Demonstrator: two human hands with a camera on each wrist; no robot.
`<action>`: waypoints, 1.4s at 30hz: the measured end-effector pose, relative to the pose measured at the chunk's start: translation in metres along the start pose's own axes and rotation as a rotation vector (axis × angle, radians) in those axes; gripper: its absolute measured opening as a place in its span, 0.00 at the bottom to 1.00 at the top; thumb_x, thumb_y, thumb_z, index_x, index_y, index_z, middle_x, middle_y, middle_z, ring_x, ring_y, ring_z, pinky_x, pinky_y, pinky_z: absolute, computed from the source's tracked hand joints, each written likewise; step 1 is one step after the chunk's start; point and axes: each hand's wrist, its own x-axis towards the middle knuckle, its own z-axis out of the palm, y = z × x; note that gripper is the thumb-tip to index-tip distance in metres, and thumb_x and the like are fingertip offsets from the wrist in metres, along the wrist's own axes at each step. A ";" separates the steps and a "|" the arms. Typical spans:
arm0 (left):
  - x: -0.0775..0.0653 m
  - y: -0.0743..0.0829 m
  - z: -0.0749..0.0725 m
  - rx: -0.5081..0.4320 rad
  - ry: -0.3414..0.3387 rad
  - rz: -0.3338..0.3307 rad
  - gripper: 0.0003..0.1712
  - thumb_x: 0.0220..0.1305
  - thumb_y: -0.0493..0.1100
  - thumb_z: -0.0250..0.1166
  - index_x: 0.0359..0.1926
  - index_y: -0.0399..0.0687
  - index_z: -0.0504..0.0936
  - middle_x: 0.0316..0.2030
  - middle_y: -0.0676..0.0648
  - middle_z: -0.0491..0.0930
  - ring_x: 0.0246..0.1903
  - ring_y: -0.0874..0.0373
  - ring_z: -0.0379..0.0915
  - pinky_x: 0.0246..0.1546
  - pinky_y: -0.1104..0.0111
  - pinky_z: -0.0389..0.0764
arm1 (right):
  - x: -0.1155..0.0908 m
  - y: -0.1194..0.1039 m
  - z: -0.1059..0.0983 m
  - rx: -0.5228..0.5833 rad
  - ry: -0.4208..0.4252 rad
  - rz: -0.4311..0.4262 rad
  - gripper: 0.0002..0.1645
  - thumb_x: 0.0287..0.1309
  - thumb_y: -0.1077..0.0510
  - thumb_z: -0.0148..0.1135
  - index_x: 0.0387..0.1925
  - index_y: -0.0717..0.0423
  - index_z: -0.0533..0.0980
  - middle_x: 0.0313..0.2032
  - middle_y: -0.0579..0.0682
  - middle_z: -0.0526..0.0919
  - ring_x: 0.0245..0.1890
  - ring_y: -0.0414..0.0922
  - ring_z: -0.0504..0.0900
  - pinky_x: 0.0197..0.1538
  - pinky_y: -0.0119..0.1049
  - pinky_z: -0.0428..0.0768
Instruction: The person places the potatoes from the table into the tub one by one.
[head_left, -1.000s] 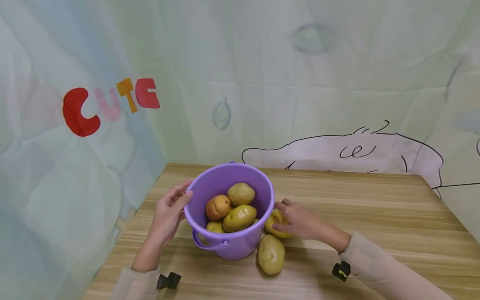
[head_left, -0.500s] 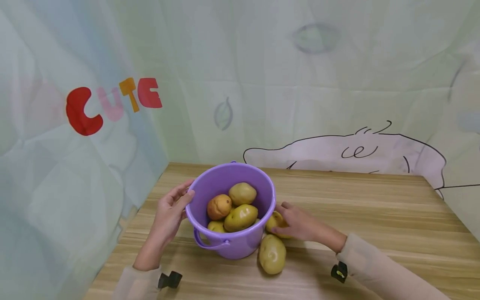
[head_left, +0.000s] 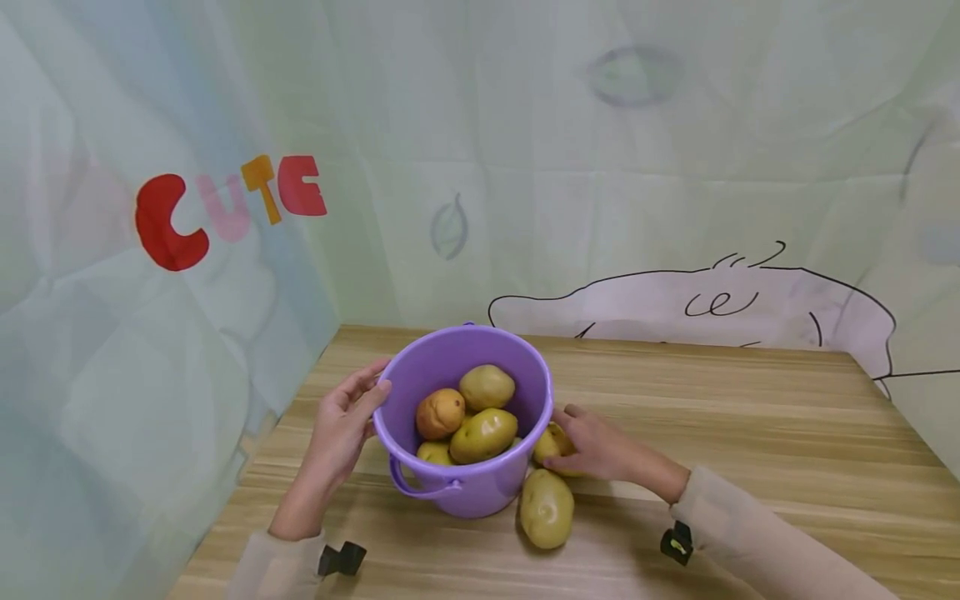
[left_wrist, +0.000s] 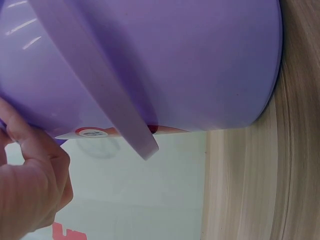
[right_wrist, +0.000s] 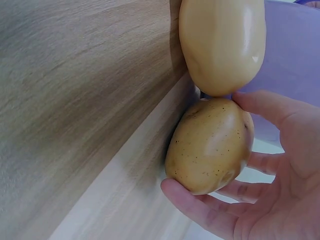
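A purple bucket [head_left: 483,487] stands on the wooden table with several potatoes inside, among them a browner, lumpy one [head_left: 440,414] and a glossy yellow one [head_left: 484,435]. My left hand [head_left: 341,425] holds the bucket's left rim, thumb over the edge and fingers along the outer wall. Right of the bucket, my right hand [head_left: 600,443] grips a speckled potato [right_wrist: 210,145] between thumb and fingers; it lies on the table, partly covered by the hand in the head view. Another smooth potato [head_left: 547,509] lies just in front of it, close to the bucket's base.
The bucket's handle [head_left: 420,487] hangs down at its front left. Wooden table surface [head_left: 750,433] stretches to the right and behind. A printed cloth backdrop [head_left: 600,192] rises along the table's back and left edges.
The whole head view shifts slightly to the right. My right hand's fingers have closed a little more around the potato; the bucket and the left hand keep their places.
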 end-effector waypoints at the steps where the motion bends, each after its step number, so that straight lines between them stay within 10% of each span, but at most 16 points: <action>1: 0.000 0.000 0.000 -0.003 -0.001 0.000 0.26 0.74 0.39 0.59 0.68 0.34 0.69 0.44 0.45 0.73 0.37 0.61 0.80 0.35 0.69 0.87 | 0.000 0.000 0.000 0.003 0.001 0.001 0.41 0.58 0.51 0.71 0.68 0.63 0.67 0.35 0.50 0.72 0.31 0.43 0.69 0.29 0.34 0.72; 42: 0.002 -0.002 -0.002 -0.006 -0.014 0.004 0.27 0.74 0.40 0.60 0.69 0.33 0.68 0.43 0.46 0.73 0.36 0.62 0.80 0.34 0.70 0.87 | -0.013 0.013 -0.018 0.054 0.087 0.010 0.31 0.52 0.50 0.71 0.54 0.63 0.75 0.39 0.53 0.77 0.33 0.42 0.73 0.31 0.31 0.76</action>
